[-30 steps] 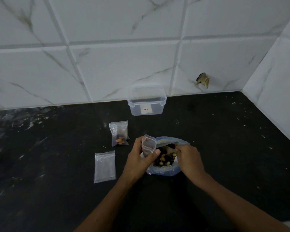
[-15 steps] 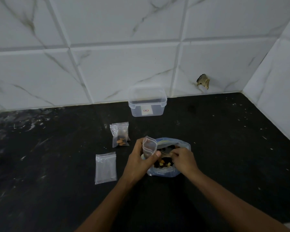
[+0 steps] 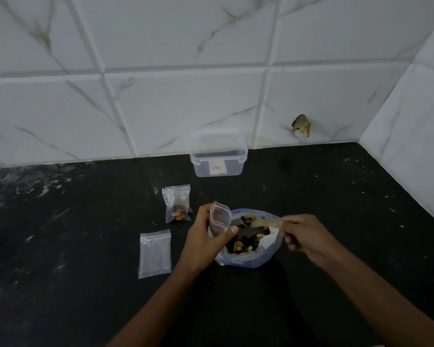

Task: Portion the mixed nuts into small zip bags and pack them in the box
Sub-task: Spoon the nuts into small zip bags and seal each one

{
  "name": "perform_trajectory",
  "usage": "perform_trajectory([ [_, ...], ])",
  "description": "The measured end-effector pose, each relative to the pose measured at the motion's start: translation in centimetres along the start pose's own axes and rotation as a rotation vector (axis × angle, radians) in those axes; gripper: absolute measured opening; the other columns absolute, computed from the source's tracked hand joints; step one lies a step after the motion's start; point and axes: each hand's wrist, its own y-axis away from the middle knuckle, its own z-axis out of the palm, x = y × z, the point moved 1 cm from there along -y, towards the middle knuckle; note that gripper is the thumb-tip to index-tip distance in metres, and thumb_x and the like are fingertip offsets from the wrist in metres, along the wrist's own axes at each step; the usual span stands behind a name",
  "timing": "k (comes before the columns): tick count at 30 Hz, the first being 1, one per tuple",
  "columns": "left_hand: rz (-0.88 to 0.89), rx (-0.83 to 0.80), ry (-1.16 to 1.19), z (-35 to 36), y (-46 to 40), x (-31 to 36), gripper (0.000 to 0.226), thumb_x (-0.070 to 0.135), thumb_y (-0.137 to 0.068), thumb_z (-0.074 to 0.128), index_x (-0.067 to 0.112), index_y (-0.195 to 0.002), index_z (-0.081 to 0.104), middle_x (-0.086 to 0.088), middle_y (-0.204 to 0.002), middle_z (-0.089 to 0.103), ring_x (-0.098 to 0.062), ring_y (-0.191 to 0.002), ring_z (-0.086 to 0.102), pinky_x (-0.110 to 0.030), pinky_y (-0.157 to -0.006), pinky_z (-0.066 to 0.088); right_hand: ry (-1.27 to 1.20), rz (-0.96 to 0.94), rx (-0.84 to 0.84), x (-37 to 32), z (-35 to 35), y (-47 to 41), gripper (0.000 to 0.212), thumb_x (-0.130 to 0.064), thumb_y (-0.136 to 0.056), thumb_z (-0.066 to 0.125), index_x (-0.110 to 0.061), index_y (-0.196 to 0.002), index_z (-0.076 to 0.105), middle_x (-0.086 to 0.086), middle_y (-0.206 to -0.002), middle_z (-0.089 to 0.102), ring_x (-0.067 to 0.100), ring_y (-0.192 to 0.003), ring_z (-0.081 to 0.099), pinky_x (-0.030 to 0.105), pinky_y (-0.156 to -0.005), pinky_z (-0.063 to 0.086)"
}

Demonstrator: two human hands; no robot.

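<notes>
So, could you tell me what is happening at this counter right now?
A person is portioning mixed nuts. The left hand holds a small zip bag open and upright over the big nut bag, while the right hand holds a wooden spoon with a few nuts above it. One filled bag and a stack of empty bags lie to the left. The clear box waits by the wall.
</notes>
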Motion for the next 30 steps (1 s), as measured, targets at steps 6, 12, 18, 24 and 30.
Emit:
perform_trajectory([
  [6, 0.085, 0.042, -0.127, 0.5, -1.4, 0.9, 0.051, 0.036, -0.079, 0.079, 0.047, -0.113, 0.044, 0.015, -0.115, 0.059, 0.004, -0.106, 0.058, -0.023, -0.084, 0.053, -0.002, -0.209, 0.010, -5.2, -0.7, 3.0, 0.018, -0.011, -0.096, 0.054, -0.015, -0.100, 0.071, 0.005, -0.072, 0.060, 0.008, -0.055, 0.051, 0.020, -0.048, 0.042],
  [12, 0.117, 0.079, -0.114, 1.7, -2.2, 1.5, 0.048, 0.036, -0.077, 0.080, 0.047, -0.109, 0.045, 0.017, -0.111, 0.062, 0.006, -0.103, 0.060, -0.021, -0.084, 0.052, 0.578, -0.650, 0.202, -6.5, 1.9, 4.5, 0.016, -0.017, -0.096, 0.055, -0.022, -0.098, 0.070, -0.006, -0.073, 0.063, 0.005, -0.059, 0.059, 0.014, -0.053, 0.045],
  [18, 0.117, 0.139, -0.020, 2.2, -2.2, 1.3, 0.043, 0.034, -0.075, 0.081, 0.042, -0.105, 0.051, 0.012, -0.102, 0.068, -0.003, -0.095, 0.067, -0.030, -0.083, 0.058, 1.122, -1.103, 0.284, -4.3, 4.4, 4.9, 0.019, -0.004, -0.070, 0.078, -0.013, -0.076, 0.063, 0.000, -0.068, 0.050, 0.005, -0.048, 0.035, 0.015, -0.043, 0.028],
  [24, 0.114, 0.147, -0.051, 1.7, -2.2, 1.5, 0.041, 0.034, -0.079, 0.080, 0.041, -0.106, 0.049, 0.014, -0.103, 0.066, 0.001, -0.095, 0.065, -0.020, -0.078, 0.053, 0.951, -1.141, 0.375, -4.6, 3.5, 4.7, 0.005, -0.004, -0.082, 0.066, -0.009, -0.083, 0.067, 0.003, -0.072, 0.056, 0.012, -0.051, 0.050, 0.025, -0.045, 0.047],
  [30, 0.037, 0.094, 0.016, 0.0, -0.4, 1.1, 0.044, 0.045, -0.076, 0.075, 0.041, -0.112, 0.049, 0.016, -0.110, 0.061, 0.009, -0.099, 0.060, -0.015, -0.074, 0.052, 0.735, -0.774, 0.378, -3.7, 0.1, 2.2, 0.016, -0.009, -0.090, 0.061, -0.012, -0.102, 0.071, -0.003, -0.081, 0.063, 0.002, -0.066, 0.055, 0.011, -0.059, 0.040],
])
